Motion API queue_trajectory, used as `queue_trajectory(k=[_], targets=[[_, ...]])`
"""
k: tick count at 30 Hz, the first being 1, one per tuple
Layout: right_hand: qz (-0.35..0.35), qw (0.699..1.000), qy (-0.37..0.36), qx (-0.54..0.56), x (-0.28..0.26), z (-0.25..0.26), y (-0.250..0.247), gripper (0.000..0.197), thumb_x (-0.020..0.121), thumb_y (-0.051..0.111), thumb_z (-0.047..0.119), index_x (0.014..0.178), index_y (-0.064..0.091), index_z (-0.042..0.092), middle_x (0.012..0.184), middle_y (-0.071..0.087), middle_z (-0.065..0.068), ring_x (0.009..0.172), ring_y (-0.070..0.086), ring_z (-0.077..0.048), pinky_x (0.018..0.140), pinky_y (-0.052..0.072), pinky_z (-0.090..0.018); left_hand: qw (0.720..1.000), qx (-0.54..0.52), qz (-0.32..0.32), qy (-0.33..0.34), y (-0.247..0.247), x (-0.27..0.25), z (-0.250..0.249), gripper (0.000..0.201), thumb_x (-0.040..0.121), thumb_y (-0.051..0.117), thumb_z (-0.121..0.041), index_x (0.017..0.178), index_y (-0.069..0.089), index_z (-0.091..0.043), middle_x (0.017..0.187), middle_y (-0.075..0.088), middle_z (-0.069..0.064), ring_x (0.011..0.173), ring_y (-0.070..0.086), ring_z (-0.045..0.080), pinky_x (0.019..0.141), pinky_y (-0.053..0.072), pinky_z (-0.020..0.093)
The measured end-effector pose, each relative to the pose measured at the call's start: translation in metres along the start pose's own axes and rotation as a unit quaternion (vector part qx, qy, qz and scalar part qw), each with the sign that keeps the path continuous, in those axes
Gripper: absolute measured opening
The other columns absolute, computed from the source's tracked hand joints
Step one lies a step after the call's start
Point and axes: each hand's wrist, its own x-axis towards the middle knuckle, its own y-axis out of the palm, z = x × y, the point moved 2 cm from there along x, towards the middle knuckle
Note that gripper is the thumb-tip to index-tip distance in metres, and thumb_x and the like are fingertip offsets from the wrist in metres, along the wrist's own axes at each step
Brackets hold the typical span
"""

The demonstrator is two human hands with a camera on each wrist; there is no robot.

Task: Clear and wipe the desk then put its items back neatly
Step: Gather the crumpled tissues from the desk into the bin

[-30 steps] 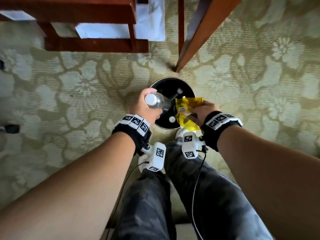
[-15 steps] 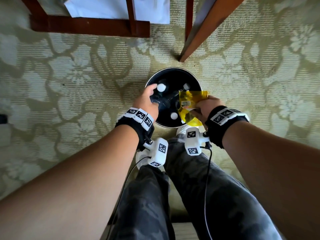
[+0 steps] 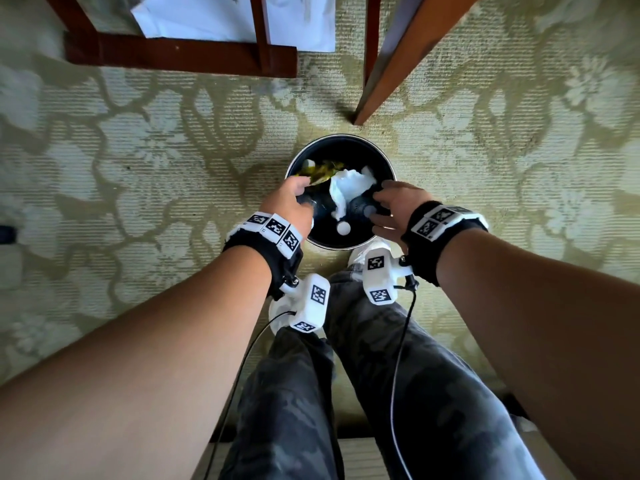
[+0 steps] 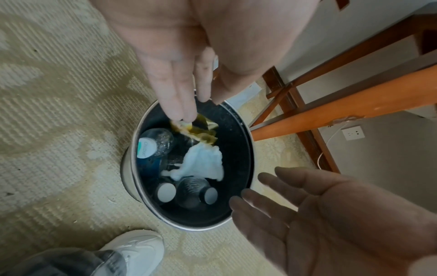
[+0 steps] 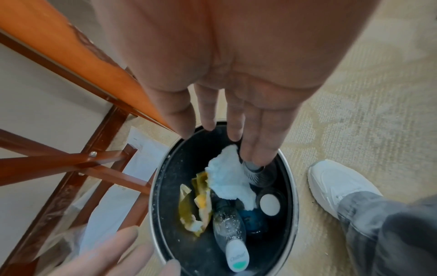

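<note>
Hands over round bin (image 3: 389, 168): left hand (image 3: 289, 206) and right hand (image 3: 398, 209) empty, fingers released. Inside: yellow wrapper (image 3: 320, 169), white tissue (image 3: 349, 188), bottles (image 4: 157, 143).

Crumpled tissue (image 3: 349, 188) inside round bin (image 3: 388, 168)

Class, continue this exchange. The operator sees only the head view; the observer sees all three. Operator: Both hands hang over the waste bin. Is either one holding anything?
Observer: No. The wrist views show the left hand and the right hand with bare palms and straight fingers.
Operator: What lies beside the white tissue?
Observer: A clear plastic bottle; its white cap has a green mark.
Operator: Anything on the wall behind the desk?
Observer: A white wall socket, seen only from the left wrist.
</note>
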Motion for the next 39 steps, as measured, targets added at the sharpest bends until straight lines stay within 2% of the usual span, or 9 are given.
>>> queue_trajectory(k=[2,7,10,12,15,19,26,32,39], targets=[[-0.016,1.0,-0.007,0.005,-0.015,0.002,-0.003,0.027,0.087,0.069,0.023,0.112,0.062,0.029,0.13,0.065,-0.012,0.105,0.07,-0.03,0.085,0.061,-0.048,1.0,0.012,-0.011,0.012,-0.007,-0.013,-0.013,0.046,0.095,0.055,-0.015,0.137,0.057,-0.031,0.14,0.06,-0.008,0.108,0.068,0.022,0.096,0.056,0.042],[-0.054,0.998,-0.027,-0.037,-0.077,0.022,-0.009,0.035,0.09,0.071,0.03,0.125,0.066,0.028,0.109,0.067,-0.005,0.094,0.066,-0.026,0.087,0.061,-0.047,0.991,0.101,-0.047,0.068,-0.041,-0.058,-0.055,0.038,0.096,0.058,-0.018,0.134,0.062,-0.023,0.13,0.067,-0.001,0.108,0.065,0.023,0.09,0.05,0.028],[-0.082,0.967,-0.1,-0.219,-0.128,0.043,-0.01,0.056,0.086,0.072,0.046,0.137,0.061,0.028,0.124,0.068,-0.005,0.11,0.065,-0.031,0.098,0.055,-0.044,0.981,0.164,-0.041,0.098,-0.068,-0.093,-0.09,0.037,0.096,0.062,-0.033,0.133,0.06,-0.025,0.123,0.069,0.003,0.107,0.065,0.025,0.085,0.049,0.027],[-0.088,0.931,-0.145,-0.322,-0.172,0.058,-0.011,0.061,0.091,0.068,0.048,0.146,0.052,0.025,0.135,0.062,-0.007,0.118,0.061,-0.032,0.095,0.05,-0.036,0.969,0.202,-0.024,0.138,-0.088,-0.12,-0.117,0.048,0.096,0.061,-0.047,0.138,0.057,-0.024,0.135,0.063,0.003,0.121,0.059,0.023,0.094,0.045,0.027],[-0.11,0.899,-0.186,-0.382,-0.236,0.083,-0.014,0.07,0.092,0.064,0.052,0.153,0.042,0.025,0.138,0.061,-0.01,0.114,0.062,-0.031,0.087,0.05,-0.032,0.94,0.277,0.011,0.2,-0.116,-0.163,-0.161,0.064,0.096,0.055,-0.058,0.149,0.047,-0.024,0.156,0.044,0.001,0.14,0.044,0.022,0.11,0.035,0.029],[-0.143,0.851,-0.233,-0.449,-0.324,0.117,-0.028,0.083,0.089,0.065,0.058,0.158,0.032,0.026,0.155,0.041,-0.011,0.132,0.051,-0.033,0.103,0.045,-0.04,0.898,0.367,0.013,0.243,-0.157,-0.22,-0.222,0.083,0.09,0.045,-0.076,0.158,0.03,-0.03,0.168,0.02,-0.003,0.151,0.028,0.021,0.122,0.027,0.04],[-0.25,0.785,-0.305,-0.477,-0.491,0.184,-0.089,0.095,0.083,0.066,0.064,0.16,0.025,0.026,0.168,0.02,-0.004,0.149,0.033,-0.03,0.119,0.034,-0.043,0.784,0.507,-0.087,0.348,-0.22,-0.335,-0.358,0.093,0.087,0.035,-0.085,0.161,0.017,-0.031,0.17,0.011,0.003,0.156,0.009,0.031,0.126,0.014,0.048],[-0.354,0.747,-0.351,-0.439,-0.625,0.209,-0.168,0.095,0.084,0.064,0.065,0.161,0.024,0.026,0.169,0.019,-0.004,0.154,0.023,-0.027,0.125,0.022,-0.039,0.721,0.515,-0.16,0.435,-0.228,-0.429,-0.466,0.096,0.083,0.03,-0.089,0.161,0.017,-0.034,0.17,0.011,0.003,0.156,0.007,0.032,0.125,0.013,0.051],[-0.454,0.736,-0.303,-0.402,-0.709,0.187,-0.26,0.1,0.085,0.059,0.072,0.162,0.017,0.025,0.17,0.013,-0.007,0.155,0.016,-0.031,0.126,0.017,-0.042,0.667,0.533,-0.185,0.487,-0.202,-0.513,-0.549,0.101,0.077,0.028,-0.092,0.161,0.012,-0.038,0.171,0.005,0.001,0.157,0.0,0.03,0.125,0.008,0.053]])
